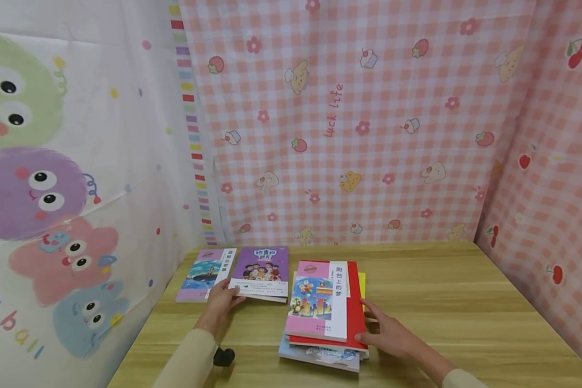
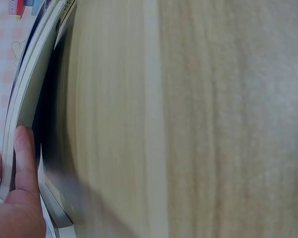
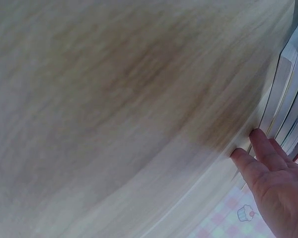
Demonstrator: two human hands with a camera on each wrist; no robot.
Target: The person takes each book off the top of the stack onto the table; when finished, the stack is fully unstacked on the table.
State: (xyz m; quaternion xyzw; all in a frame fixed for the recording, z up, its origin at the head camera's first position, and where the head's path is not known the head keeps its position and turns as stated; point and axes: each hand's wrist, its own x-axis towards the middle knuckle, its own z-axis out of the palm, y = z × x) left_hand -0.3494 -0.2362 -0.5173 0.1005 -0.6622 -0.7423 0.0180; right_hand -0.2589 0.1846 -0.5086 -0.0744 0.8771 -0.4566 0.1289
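My left hand [image 1: 221,299] pinches the near left corner of a purple picture-covered book [image 1: 263,264], thumb and fingers on opposite faces. In the left wrist view that book [image 2: 27,94] is lifted a little off the table at this edge. Another book with a sea picture [image 1: 203,275] lies just left of it. At the middle sits an uneven stack, topped by a pink and white book [image 1: 312,304] over a red book [image 1: 357,318]. Against the stack's right side rests my right hand [image 1: 390,334], fingers extended; in the right wrist view its fingertips [image 3: 258,133] touch near the bottom books.
A pale blue book [image 1: 315,354] juts out at the stack's near side, and a yellow one [image 1: 362,283] shows behind. Wooden tabletop [image 1: 456,302] extends to the right. Checked pink cloth [image 1: 339,161] hangs along the back edge, and a cartoon-printed cloth [image 1: 140,161] hangs at left.
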